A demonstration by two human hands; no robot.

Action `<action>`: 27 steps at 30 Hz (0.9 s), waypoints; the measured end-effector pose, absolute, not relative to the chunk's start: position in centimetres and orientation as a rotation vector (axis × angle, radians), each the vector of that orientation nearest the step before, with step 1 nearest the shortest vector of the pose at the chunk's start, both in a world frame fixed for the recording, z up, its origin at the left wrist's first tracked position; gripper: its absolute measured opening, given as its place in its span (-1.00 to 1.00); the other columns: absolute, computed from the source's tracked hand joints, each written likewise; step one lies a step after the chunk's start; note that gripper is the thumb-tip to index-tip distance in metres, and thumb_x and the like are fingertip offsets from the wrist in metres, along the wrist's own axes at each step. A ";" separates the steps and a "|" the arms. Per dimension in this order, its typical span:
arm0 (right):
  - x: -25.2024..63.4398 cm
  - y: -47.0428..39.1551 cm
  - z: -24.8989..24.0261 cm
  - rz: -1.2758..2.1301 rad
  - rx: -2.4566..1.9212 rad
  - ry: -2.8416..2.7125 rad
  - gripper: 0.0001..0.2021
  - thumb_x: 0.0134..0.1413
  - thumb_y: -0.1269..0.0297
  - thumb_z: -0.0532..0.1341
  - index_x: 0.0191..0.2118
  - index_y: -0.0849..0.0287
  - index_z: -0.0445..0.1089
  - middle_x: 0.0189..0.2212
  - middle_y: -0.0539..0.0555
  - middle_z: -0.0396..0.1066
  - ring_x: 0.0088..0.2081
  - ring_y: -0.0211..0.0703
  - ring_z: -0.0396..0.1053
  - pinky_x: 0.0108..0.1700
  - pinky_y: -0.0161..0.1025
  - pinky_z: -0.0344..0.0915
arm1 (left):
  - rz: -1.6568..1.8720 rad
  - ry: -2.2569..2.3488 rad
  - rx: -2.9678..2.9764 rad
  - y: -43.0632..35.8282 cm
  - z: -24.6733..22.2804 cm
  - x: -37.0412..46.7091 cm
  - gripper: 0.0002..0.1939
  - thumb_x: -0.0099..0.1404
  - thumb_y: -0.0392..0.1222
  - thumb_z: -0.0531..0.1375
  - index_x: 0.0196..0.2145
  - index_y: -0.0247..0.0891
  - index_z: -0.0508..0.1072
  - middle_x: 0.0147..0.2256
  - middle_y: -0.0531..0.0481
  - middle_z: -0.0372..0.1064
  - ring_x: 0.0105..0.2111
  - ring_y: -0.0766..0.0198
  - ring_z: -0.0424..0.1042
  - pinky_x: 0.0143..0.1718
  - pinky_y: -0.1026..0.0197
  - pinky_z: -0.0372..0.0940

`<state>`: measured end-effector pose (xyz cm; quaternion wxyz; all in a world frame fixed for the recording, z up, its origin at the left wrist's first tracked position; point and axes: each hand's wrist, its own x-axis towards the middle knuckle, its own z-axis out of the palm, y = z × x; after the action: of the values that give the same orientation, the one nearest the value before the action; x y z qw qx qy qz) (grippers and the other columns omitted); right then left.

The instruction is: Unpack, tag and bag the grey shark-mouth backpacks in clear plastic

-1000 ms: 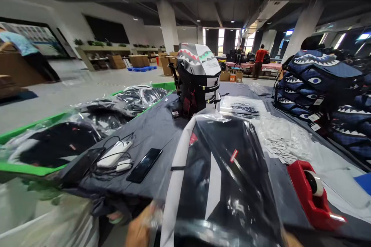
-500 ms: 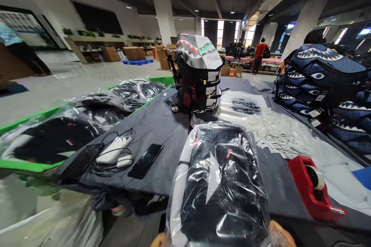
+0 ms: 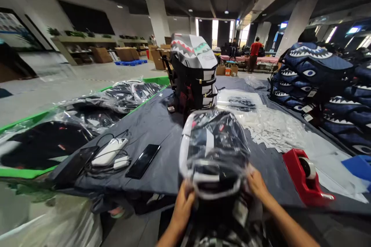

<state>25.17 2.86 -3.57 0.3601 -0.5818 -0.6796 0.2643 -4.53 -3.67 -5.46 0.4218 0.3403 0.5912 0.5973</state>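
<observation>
Nearest, the left hand and right hand are closed on opposite sides of a clear plastic bag, its near edge blurred. Inside it is a black-and-white backpack, its far part over the near edge of the grey-covered bench. To the left of the bag lie a black phone and a white power bank tangled with a black cable; to its right stands a red tape dispenser. Left of the bench, a green-edged bin holds bagged backpacks. Beyond the bag, a pile of small white packets lies to the right, near flat plastic bags. Farther back stand a stack of grey-and-black backpacks and, at right, blue shark-face backpacks. In the distance, a person in a red top stands by a pink-covered table.
</observation>
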 end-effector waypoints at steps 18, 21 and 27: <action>29.3 -0.2 -6.4 0.527 -1.629 -1.597 -0.78 -0.08 0.31 0.03 -0.28 0.13 0.36 -0.38 0.08 0.44 -0.31 -0.07 0.41 -0.20 -0.14 0.32 | 1.101 0.903 0.383 -4.6 -3.6 7.1 -0.51 -0.08 0.09 0.50 -0.42 -0.42 0.52 -0.45 -0.13 0.50 -0.61 0.43 0.31 -0.62 0.38 0.17; 28.6 -1.9 -5.0 0.429 -1.554 -1.682 -0.89 -0.06 0.35 0.00 -0.52 0.08 0.20 -0.53 0.01 0.28 -0.44 -0.15 0.28 -0.35 -0.25 0.20 | 1.234 0.873 0.244 -2.3 -2.2 7.5 -0.68 -0.13 -0.18 0.51 -0.49 -0.36 0.50 -0.51 -0.02 0.47 -0.55 0.38 0.37 -0.57 0.39 0.26; 29.1 -4.6 -4.4 0.447 -1.622 -1.410 -0.83 0.00 0.25 0.02 -0.55 0.08 0.22 -0.60 -0.02 0.23 -0.51 -0.18 0.21 -0.41 -0.29 0.17 | 1.290 0.931 0.271 0.6 -2.0 7.4 -0.84 0.06 -0.29 0.43 -0.43 -0.35 0.52 -0.39 -0.13 0.54 -0.41 0.27 0.51 -0.38 0.31 0.42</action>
<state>29.05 -4.56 -4.39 0.4558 -0.6577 -0.5717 0.1812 7.41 0.58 -2.04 0.6918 0.1213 0.4164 0.5774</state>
